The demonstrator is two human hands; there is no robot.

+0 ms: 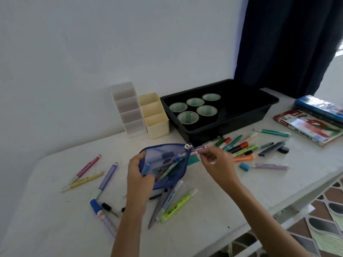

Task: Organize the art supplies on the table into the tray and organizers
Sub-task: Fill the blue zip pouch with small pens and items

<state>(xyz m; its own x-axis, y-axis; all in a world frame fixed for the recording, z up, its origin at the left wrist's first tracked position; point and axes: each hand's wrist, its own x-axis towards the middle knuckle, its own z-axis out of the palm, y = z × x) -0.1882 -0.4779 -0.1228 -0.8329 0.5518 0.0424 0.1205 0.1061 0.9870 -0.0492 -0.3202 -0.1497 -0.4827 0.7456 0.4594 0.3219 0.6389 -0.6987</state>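
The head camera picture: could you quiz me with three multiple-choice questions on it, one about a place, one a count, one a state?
1. Where do the cups stand?
A. in the black tray
B. in the cream organizer
C. on the oil pastels box

2. How many cups are there?
A. three
B. five
C. eight

3. What state is the blue mesh pouch in?
A. zipped shut
B. open, pens inside
C. folded flat on the table

Answers:
1 A, all sit on the tray's floor.
2 B, three in the back row, two in front.
3 B, the left hand holds it open while the right hand grips a purple pen at its mouth.
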